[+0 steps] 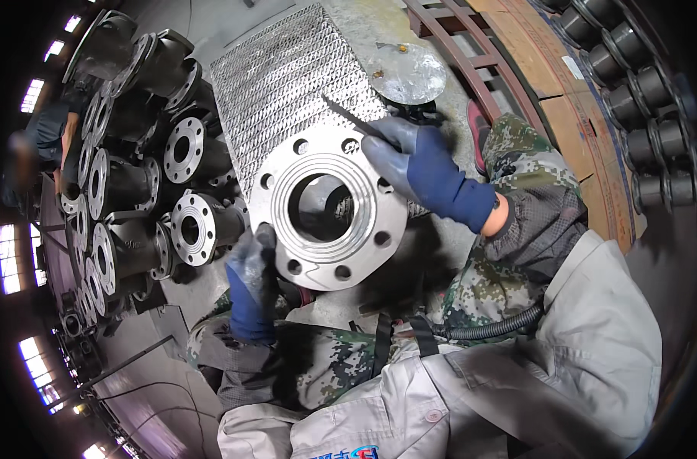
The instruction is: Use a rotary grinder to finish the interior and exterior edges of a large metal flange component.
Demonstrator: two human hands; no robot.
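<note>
A flanged metal casting (318, 264) faces me, with a bright machined ring, several bolt holes and a wide bore. Behind it the body is mostly hidden. My left hand (252, 287), in a blue glove with a grey coated palm, grips the lower left rim, fingers at a bolt hole. In my right hand (419, 164), gloved the same way, is a narrow dark flat tool that looks like a file (352, 117). It slants up and left past the flange's top right edge, and the right fingers rest near the bolt holes there.
Expanded metal mesh (283, 73) lies beneath and beyond the casting. Stacked flanged castings (126, 183) stand at left; a person (53, 130) is beyond them. A round metal disc (409, 73), a brown metal frame (482, 61), cardboard (566, 111) and dark flanged parts (639, 96) are at right.
</note>
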